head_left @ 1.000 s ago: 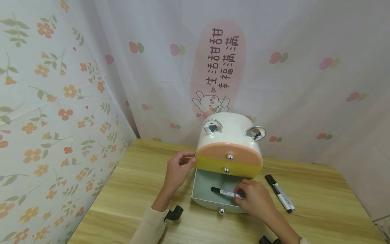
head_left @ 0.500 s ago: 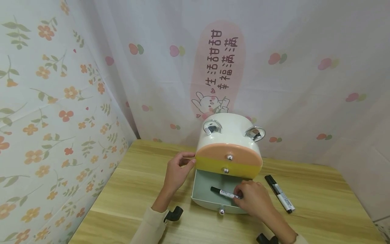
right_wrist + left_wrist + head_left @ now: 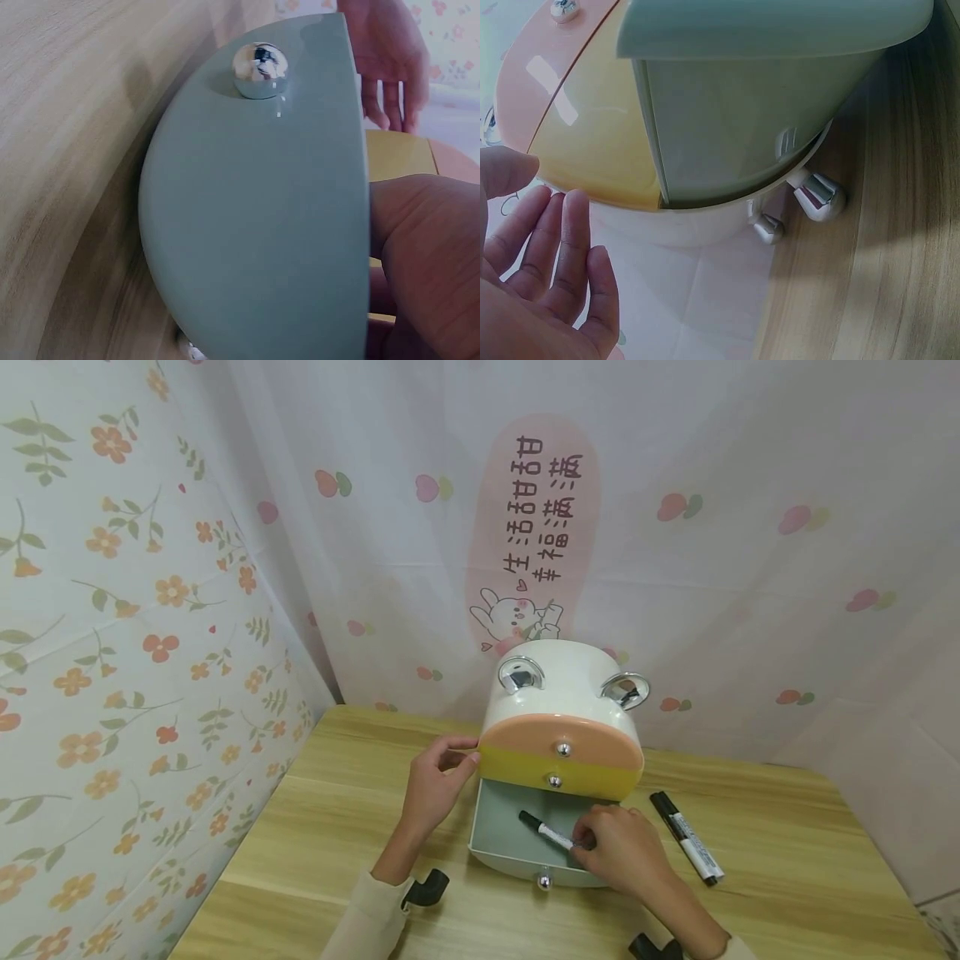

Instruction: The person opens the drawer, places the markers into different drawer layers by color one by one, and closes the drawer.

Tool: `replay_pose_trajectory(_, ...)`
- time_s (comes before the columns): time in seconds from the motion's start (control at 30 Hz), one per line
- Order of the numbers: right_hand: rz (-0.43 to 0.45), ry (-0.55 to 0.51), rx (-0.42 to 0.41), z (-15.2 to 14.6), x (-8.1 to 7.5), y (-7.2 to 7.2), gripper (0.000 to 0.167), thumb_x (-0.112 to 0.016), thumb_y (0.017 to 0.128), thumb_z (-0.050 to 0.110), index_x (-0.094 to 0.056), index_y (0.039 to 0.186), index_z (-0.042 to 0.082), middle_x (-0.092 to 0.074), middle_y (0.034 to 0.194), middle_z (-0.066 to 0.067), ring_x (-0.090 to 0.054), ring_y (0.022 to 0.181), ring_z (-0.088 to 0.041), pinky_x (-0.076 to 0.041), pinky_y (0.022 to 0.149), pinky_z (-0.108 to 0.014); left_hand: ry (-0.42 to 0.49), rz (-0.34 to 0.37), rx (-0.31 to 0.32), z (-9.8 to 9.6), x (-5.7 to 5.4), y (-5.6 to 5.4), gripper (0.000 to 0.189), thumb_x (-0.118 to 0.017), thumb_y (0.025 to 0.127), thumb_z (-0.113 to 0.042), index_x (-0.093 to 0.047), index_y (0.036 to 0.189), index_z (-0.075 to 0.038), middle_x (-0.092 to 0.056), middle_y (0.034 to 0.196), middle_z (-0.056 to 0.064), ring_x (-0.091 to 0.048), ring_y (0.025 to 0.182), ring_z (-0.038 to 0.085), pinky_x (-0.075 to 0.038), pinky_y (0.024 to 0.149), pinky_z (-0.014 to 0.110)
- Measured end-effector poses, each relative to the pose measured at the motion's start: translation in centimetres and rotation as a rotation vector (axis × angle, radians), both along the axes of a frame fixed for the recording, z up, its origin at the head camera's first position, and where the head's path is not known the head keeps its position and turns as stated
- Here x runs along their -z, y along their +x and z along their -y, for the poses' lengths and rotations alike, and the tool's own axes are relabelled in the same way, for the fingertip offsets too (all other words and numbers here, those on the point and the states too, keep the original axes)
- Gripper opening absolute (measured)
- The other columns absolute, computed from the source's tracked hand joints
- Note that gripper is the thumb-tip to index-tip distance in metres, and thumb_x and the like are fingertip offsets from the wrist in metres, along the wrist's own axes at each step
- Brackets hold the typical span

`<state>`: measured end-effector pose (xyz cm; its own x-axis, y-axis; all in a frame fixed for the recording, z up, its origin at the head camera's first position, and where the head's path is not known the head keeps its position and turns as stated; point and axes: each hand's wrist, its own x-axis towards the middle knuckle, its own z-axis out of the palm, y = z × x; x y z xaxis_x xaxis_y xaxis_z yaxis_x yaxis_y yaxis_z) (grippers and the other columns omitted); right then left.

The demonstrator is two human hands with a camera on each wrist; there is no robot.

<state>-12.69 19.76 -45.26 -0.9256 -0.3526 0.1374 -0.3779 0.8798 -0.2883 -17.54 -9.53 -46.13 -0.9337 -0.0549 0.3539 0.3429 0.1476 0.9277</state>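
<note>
Marker (image 3: 551, 834) half inside open bottom drawer (image 3: 498, 827), right hand (image 3: 618, 852) grip pinched on it. Left hand (image 3: 431, 785) fingers relaxed, touching cabinet (image 3: 562, 693) side. Risk: marker lying diagonal, cap end could ride drawer wall and jam closing; weak bracing lets cabinet slide on counter (image 3: 315, 843).

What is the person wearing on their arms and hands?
The hands, left hand and right hand, are bare: no gloves or rings show. A cream sleeve covers the left forearm. A small black mount sits at the left wrist, another at the right.
</note>
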Motion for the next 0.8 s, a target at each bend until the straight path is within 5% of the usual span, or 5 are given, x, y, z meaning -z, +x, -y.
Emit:
replay_pose_trajectory(0.23, -0.021, -0.074, 0.011, -0.6, -0.5, 0.6, 0.017, -0.094, 0.081, 0.015, -0.079, 0.086, 0.021, -0.067, 0.086, 0.014, -0.065, 0.082, -0.011, -0.057, 0.075, -0.037, 0.005, -0.006, -0.002, 0.0, 0.3, 0.0, 0.017, -0.081, 0.101, -0.01, -0.081, 0.118, -0.01, -0.079, 0.116, 0.004, -0.076, 0.094, 0.021, -0.061, 0.088, 0.043)
replay_pose_trajectory(0.57, -0.225, -0.179, 0.135, -3.6, -0.6, 1.0, 0.017, -0.089, 0.085, 0.011, -0.078, 0.084, 0.024, -0.067, 0.083, 0.016, -0.066, 0.077, -0.011, -0.052, 0.064, -0.033, 0.02, 0.01, -0.003, 0.1, 0.0, -0.1, 0.017, -0.081, 0.1, -0.01, -0.081, 0.117, -0.01, -0.079, 0.115, 0.005, -0.075, 0.093, 0.022, -0.059, 0.081, 0.03)
replay_pose_trajectory(0.8, -0.211, -0.204, 0.23, -7.0, 0.5, 0.6, 0.01, -0.084, 0.089, 0.011, -0.08, 0.088, 0.02, -0.069, 0.083, 0.013, -0.068, 0.078, -0.017, -0.052, 0.064, -0.037, 0.013, 0.008, -0.003, 0.0, 0.0, -0.2, 0.018, -0.081, 0.1, -0.009, -0.081, 0.118, -0.008, -0.079, 0.115, 0.006, -0.076, 0.093, 0.023, -0.059, 0.08, 0.029)
